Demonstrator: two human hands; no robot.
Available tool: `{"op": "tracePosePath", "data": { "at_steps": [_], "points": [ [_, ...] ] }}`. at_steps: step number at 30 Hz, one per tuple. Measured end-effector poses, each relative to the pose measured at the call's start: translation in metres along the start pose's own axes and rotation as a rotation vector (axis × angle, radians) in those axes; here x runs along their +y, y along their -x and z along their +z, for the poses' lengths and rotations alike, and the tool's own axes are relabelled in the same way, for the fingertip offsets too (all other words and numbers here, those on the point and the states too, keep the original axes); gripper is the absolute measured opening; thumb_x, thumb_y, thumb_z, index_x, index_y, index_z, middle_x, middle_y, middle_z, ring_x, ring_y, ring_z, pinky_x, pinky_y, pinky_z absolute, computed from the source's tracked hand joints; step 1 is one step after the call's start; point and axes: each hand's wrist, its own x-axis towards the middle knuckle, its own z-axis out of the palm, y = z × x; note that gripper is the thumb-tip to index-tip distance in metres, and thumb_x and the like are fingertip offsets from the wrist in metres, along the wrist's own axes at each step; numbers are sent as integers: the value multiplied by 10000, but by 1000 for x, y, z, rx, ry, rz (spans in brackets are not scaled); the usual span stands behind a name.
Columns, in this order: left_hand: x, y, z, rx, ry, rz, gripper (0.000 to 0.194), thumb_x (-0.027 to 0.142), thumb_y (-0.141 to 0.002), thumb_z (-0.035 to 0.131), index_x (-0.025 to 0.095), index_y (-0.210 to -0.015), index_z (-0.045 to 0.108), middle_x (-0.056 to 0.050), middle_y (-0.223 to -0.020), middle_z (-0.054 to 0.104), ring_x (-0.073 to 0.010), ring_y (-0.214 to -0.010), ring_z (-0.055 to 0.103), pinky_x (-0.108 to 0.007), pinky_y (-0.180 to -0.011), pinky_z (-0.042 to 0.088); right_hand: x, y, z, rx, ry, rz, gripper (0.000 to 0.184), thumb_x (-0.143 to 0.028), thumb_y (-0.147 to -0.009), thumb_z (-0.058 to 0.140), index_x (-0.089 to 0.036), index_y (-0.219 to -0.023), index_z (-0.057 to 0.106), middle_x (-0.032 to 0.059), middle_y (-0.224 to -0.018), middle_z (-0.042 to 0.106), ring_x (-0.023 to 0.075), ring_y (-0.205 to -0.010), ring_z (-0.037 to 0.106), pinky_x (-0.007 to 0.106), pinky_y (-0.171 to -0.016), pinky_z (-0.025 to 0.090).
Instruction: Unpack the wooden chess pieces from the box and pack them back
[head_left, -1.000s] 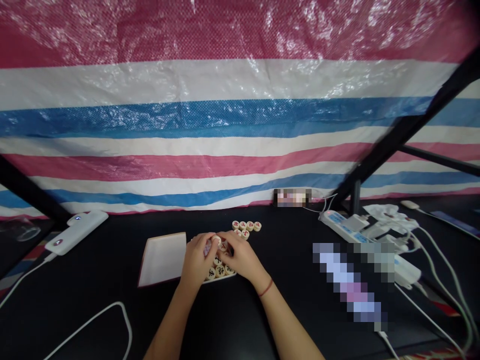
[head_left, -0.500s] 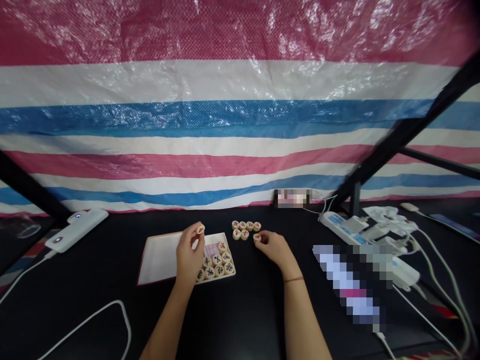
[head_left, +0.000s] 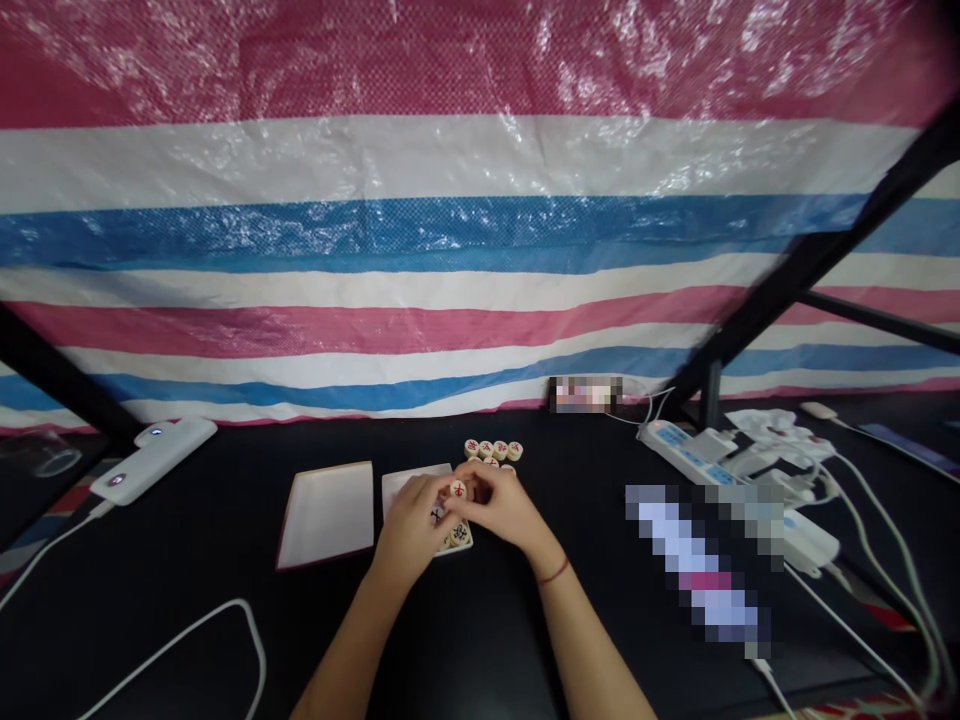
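Note:
Both hands meet over a white tray (head_left: 409,480) of round wooden chess pieces on the black table. My left hand (head_left: 415,523) and my right hand (head_left: 504,505) pinch together around one red-marked piece (head_left: 457,490) between their fingertips. Under the hands a few black-marked pieces (head_left: 456,535) show in the tray. Several red-marked pieces (head_left: 493,451) lie in a small cluster on the table just beyond my right hand. A second white tray (head_left: 327,514), with nothing in it, lies to the left.
A white power bank (head_left: 154,458) with a cable lies at the left. A power strip (head_left: 701,452) with plugs and white cables fills the right side. A striped tarp hangs behind the table. A black bar crosses at the right.
My right hand came back from the cluster of red pieces to the tray. My left hand lowered, and both now close on one red-marked piece between them.

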Motion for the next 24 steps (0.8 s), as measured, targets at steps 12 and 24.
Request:
{"op": "tracePosePath", "data": {
  "at_steps": [12,24],
  "points": [
    [-6,-1,-4,-19,-57,-55,309,284,-911,517,205,-1208,551,-56,-953,675,-208,-927,639,-367,-861,511,51,12,-34,420,338,113,360,-375,-800,584,-152,-1070,667,99,-960,656,181,-720,607,313,-689,502],
    [-9,-1,-6,-36,-85,-76,281,240,-902,489,229,-1165,589,-39,-909,689,-195,-879,653,-336,-808,522,73,17,-31,337,461,232,337,-339,-738,566,-203,-1046,563,38,-852,641,185,-673,595,289,-616,459]
  ]
}}
